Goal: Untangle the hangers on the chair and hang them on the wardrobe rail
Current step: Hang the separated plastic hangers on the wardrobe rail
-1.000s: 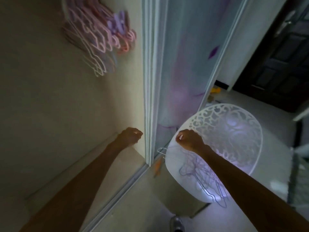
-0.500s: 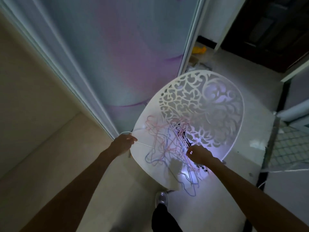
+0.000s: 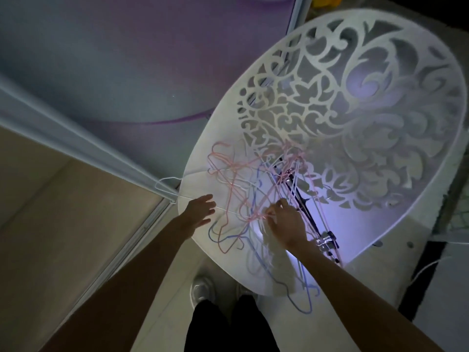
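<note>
Dim light fell on a pale floor point(image 3: 274, 323) beside a sliding wardrobe door point(image 3: 132, 59). Tangled pink, blue and white hangers point(image 3: 256, 196) lay on the seat of a white chair point(image 3: 380, 123) with a cut-out back. Her right hand point(image 3: 285, 221) pinched strands at the tangle's middle. Nearby, the left hand point(image 3: 200, 212) hovered with fingers spread, over a white hanger point(image 3: 168, 186) sticking past the seat's edge. Two shoes point(image 3: 203, 290) stood below.

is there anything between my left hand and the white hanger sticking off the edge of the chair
Nothing visible. The left hand is open right over the white hanger, whose wire runs under its fingers. Its far end is caught in the tangled hangers that the right hand pinches.
</note>
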A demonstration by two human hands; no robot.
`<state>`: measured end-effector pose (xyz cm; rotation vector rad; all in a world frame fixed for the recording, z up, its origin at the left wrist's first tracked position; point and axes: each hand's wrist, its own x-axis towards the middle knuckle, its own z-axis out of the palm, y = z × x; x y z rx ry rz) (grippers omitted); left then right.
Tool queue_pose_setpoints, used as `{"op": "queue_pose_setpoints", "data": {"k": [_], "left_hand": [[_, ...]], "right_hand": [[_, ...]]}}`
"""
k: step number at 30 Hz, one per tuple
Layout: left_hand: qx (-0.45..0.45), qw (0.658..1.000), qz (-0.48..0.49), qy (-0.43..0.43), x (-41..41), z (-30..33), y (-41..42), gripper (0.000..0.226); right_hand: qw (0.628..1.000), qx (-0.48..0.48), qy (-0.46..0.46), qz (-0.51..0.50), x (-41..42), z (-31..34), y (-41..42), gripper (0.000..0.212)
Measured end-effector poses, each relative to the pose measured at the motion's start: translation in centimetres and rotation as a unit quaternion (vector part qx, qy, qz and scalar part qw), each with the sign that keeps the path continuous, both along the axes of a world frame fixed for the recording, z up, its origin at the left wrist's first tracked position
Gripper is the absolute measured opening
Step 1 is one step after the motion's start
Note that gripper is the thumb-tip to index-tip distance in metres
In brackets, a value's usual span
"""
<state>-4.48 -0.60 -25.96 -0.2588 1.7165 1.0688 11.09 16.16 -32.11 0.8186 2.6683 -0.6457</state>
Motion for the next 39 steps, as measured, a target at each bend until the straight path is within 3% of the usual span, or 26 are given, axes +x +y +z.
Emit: {"op": "queue_pose_setpoints", "data": {"k": [6, 8, 11, 13, 15, 18, 20, 23, 25, 26, 28, 31, 34, 36, 39], "left_hand": [[-0.003, 1.0, -0.016, 0.021, 0.8, -2.8, 4.0, 0.047], [0.009, 1.0, 0.002, 0.007, 0.8, -2.5, 5.5, 0.043], [0.012, 1.0, 0.01, 0.024, 0.7, -1.7, 6.4, 0.04], [0.005, 0.999, 0.013, 0.052, 0.6, -2.0, 7.0, 0.033], [-0.023, 0.998, 0.018, 0.064, 0.4, -1.9, 7.7, 0.038], [-0.062, 0.996, -0.015, 0.059, 0.2, -2.8, 8.1, 0.049], [-0.072, 0.995, -0.057, 0.033, 0.2, -3.5, 8.2, 0.044], [-0.089, 0.994, -0.05, 0.03, 0.3, -4.3, 8.9, 0.027], [-0.113, 0.989, -0.059, 0.071, 0.2, -4.8, 9.2, 0.043], [-0.123, 0.986, -0.069, 0.092, 0.3, -5.4, 9.5, 0.063], [-0.134, 0.981, -0.091, 0.108, 0.5, -5.5, 10.0, 0.083], [-0.182, 0.957, -0.141, 0.178, 1.0, -5.3, 10.7, 0.067], [-0.147, 0.963, -0.071, 0.213, 1.3, -4.9, 11.5, 0.055], [-0.086, 0.98, -0.022, 0.177, 1.3, -4.8, 12.6, 0.045], [-0.051, 0.995, -0.028, 0.083, 1.8, -5.0, 14.6, 0.011]], "right_hand": [[0.979, 0.013, 0.195, 0.054, 1.0, -0.8, 0.1, 0.015], [0.971, -0.049, 0.227, 0.056, 2.2, 0.1, 0.3, 0.014], [0.968, -0.164, 0.183, 0.056, 4.1, 1.1, 0.5, 0.02], [0.958, -0.232, 0.166, -0.012, 4.5, 1.7, 0.1, 0.013], [0.928, -0.277, 0.197, -0.152, 4.1, 2.9, -0.1, 0.034], [0.895, -0.195, 0.269, -0.298, 3.4, 4.7, 2.1, 0.057], [0.892, -0.121, 0.291, -0.325, 3.2, 5.2, 4.9, 0.054], [0.911, -0.154, 0.217, -0.313, 2.8, 4.7, 9.0, 0.028], [0.922, -0.246, 0.122, -0.273, 3.0, 4.5, 10.4, 0.026], [0.927, -0.269, 0.086, -0.245, 3.3, 4.6, 10.8, 0.027], [0.937, -0.269, 0.075, -0.21, 3.9, 5.2, 11.3, 0.03], [0.948, -0.233, 0.088, -0.198, 5.0, 6.6, 12.0, 0.035], [0.969, -0.189, 0.066, -0.147, 6.4, 7.3, 12.5, 0.036], [0.976, -0.162, 0.05, -0.135, 7.5, 7.5, 12.7, 0.039], [0.96, -0.192, 0.103, -0.178, 7.5, 8.2, 12.2, 0.037]]}}
